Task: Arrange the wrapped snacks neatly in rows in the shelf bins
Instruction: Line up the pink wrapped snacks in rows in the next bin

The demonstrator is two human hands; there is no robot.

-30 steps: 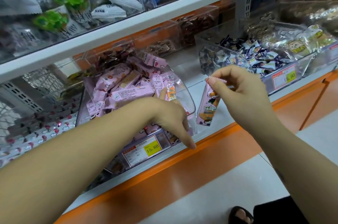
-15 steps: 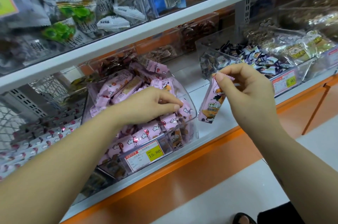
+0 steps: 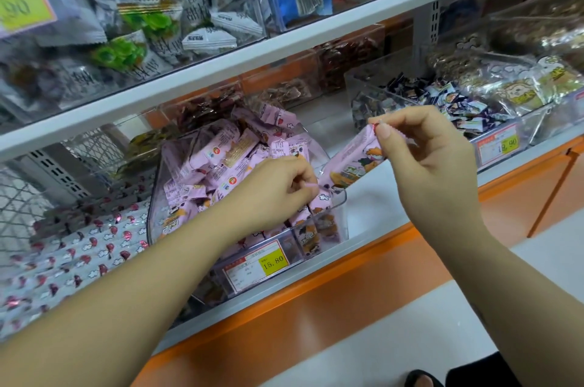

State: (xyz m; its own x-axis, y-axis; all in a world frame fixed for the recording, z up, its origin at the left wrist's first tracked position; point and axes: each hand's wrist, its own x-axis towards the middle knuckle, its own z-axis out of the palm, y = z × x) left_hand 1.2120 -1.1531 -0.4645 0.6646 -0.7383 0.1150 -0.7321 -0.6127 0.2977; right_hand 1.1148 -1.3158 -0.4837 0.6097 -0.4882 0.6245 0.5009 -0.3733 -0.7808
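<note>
Reaching into clear bin (image 3: pixel 343 216) of pink snacks (image 3: pixel 221 159), left grip (image 3: pixel 278 190) pinches wrapper (image 3: pixel 312 187) near front right corner. Right grip (image 3: pixel 426 162) pinches another snack (image 3: pixel 350 162) by top seam; it hangs tilted just right of bin, above white shelf (image 3: pixel 373 206).

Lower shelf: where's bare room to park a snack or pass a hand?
One bare strip: white shelf between the pink-snack bin and the dark-candy bin, running front to back; the right hand dangles a pink snack over it. Crowded: pink-snack bin heaped, left hand pinching one inside; patterned packets fill its left.
</note>
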